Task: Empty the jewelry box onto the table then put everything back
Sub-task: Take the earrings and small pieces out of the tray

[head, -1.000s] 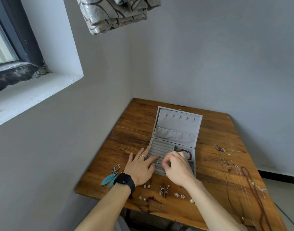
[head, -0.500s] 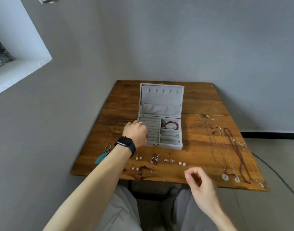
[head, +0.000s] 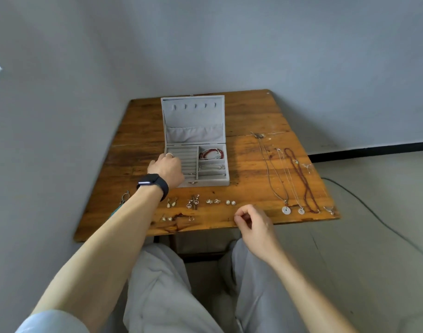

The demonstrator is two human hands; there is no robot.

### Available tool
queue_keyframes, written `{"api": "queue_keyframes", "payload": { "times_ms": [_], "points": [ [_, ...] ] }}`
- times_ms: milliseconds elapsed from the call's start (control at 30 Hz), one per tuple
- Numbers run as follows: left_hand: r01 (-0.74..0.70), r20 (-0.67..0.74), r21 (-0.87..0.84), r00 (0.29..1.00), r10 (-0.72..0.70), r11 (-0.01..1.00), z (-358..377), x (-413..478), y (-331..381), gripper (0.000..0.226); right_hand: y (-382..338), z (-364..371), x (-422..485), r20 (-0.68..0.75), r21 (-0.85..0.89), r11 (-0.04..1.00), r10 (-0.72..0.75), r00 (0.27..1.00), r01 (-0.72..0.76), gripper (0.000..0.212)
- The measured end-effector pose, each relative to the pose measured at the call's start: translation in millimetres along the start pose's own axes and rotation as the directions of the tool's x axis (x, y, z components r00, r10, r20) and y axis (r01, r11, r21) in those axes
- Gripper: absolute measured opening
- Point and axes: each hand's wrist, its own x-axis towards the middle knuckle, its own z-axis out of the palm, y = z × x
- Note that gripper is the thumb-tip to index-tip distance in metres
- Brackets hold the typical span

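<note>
The grey jewelry box (head: 213, 181) stands open at the table's middle, lid upright. A red bead bracelet (head: 211, 153) lies in its back right compartment and a thin silver chain (head: 211, 167) in the one in front of it. My left hand (head: 166, 167), with a ring and a black watch, curls over the box's left front corner and holds it. My right hand (head: 253, 222) hovers at the table's front edge, thumb and forefinger pinched, nothing visible between them. Just beyond it lie pearl studs (head: 230, 202) and several other earrings (head: 193, 203).
Several necklaces (head: 277, 179), one of dark red beads (head: 301, 179), stretch along the right side of the wooden table (head: 249, 116). A teal feather earring (head: 120, 205) lies at the left edge. Walls close in behind and left. A cable runs on the floor at right.
My right hand has left the box and drawn back to the table's front edge. My left hand went from flat to curled on the box's left side. The camera tilted down.
</note>
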Motion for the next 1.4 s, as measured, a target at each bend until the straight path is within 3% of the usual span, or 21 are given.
{"api": "queue_keyframes", "payload": {
  "times_ms": [133,200,267,400,533,800,1400],
  "points": [
    [-0.068,-0.232,-0.350,0.973,-0.016,0.934,11.4,-37.2,7.5,0.010,-1.5,-0.6,-1.4,-0.022,-0.025,1.000,-0.006,1.000,0.005,0.009],
    [-0.160,-0.317,-0.412,0.948,0.023,0.897,22.5,-65.3,15.8,0.009,-6.7,1.0,-0.3,-0.041,-0.035,0.999,-0.026,0.999,0.025,0.008],
    [-0.197,-0.314,-0.436,0.948,0.057,0.878,33.7,-88.8,25.6,0.009,-15.7,3.4,2.1,-0.044,-0.078,0.996,-0.055,0.997,0.052,0.005],
    [-0.185,-0.226,-0.401,0.969,0.098,0.897,53.8,-111.9,42.3,0.011,-30.9,11.0,5.0,-0.011,-0.184,0.975,-0.126,0.992,0.122,0.005],
    [-0.191,-0.218,-0.353,0.969,0.118,0.916,64.3,-115.8,45.4,0.009,-32.3,17.1,5.8,0.026,-0.247,0.962,-0.109,0.994,0.112,0.009],
    [-0.172,-0.219,-0.354,0.971,0.097,0.919,68.8,-114.0,46.6,0.009,-27.4,23.1,10.9,-0.061,-0.114,0.993,-0.033,0.998,0.025,0.005],
    [-0.189,-0.192,-0.342,0.973,0.128,0.921,69.0,-111.4,45.4,0.011,-25.3,26.7,9.3,-0.105,-0.084,0.996,-0.008,0.994,-0.001,0.010]
  ]
}}
